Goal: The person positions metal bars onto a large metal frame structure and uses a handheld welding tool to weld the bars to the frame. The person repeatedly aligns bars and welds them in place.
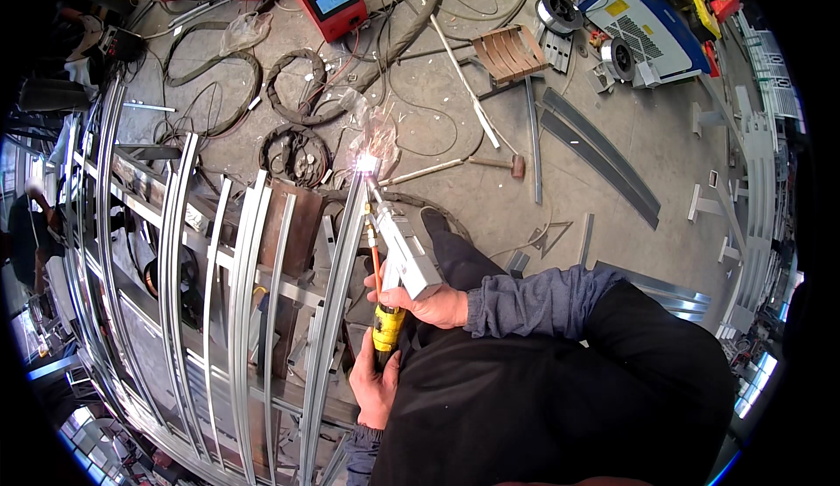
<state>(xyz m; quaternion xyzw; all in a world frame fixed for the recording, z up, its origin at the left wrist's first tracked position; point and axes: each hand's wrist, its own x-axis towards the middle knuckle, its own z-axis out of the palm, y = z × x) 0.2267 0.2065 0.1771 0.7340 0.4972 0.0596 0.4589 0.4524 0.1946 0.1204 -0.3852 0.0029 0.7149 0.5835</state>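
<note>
A pale grey handheld welding gun (409,254) is in my right hand (429,305), whose fingers are wrapped round its grip. Below that, my left hand (374,387) closes on the gun's yellow-wrapped lower end (387,328). The gun's narrow nozzle points away from me, and a bright spark glows at its tip. This glow sits at the far end of a long silver metal profile (330,324), and its glare hides the exact contact. An orange hose (375,263) with a brass fitting runs alongside the gun.
Several more silver profiles (249,285) lie across a frame to my left. Coiled cables (297,88) and a hammer (516,166) lie on the concrete floor. Red machines (324,0) stand beyond, with a blue-and-white machine (643,27) and wire spools (558,12) at the far right.
</note>
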